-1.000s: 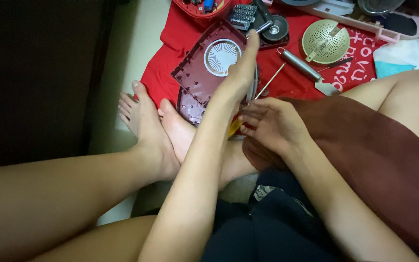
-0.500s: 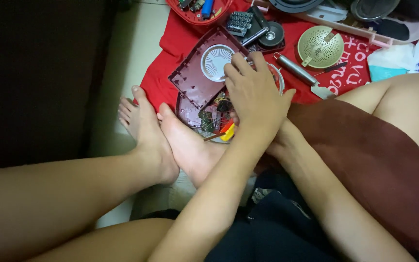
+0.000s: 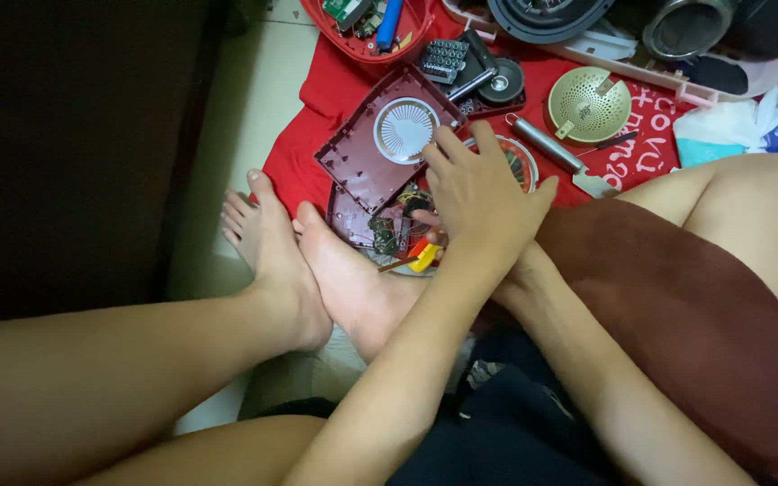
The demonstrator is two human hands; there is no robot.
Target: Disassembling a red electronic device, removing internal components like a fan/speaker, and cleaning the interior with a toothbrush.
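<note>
Change: since half a second earlier, the left hand [image 3: 479, 193] had slid down a little over the opened maroon casing [image 3: 380, 153], and the view had shifted slightly.
Left hand: lay flat, palm down, fingers spread, resting on the right edge of the maroon casing and on the wiring beside it; it gripped nothing that could be seen.
Right hand: almost wholly hidden under the left hand, only its wrist [image 3: 520, 283] showing just below the casing; whether it was clenched or released could not be told.
Maroon casing: lay open on the red cloth [image 3: 317, 90], its round white speaker grille [image 3: 404, 129] facing up, left of the left hand.
Wiring and yellow part [image 3: 425, 256]: sat at the lower edge of the casing, touching the left hand's heel, next to 2 bare feet [image 3: 317, 261].
Metal tool [image 3: 556, 153]: lay on the red cloth just right of the casing, apart from the hands.
Pale green strainer disc [image 3: 587, 103]: lay right of the casing, beyond the metal tool.
Red tray [image 3: 366, 45]: stood above the casing, holding small parts and a blue cylinder [image 3: 389, 20].
Brown cloth [image 3: 677, 306]: covered the thigh, well right of and below the casing.
</note>
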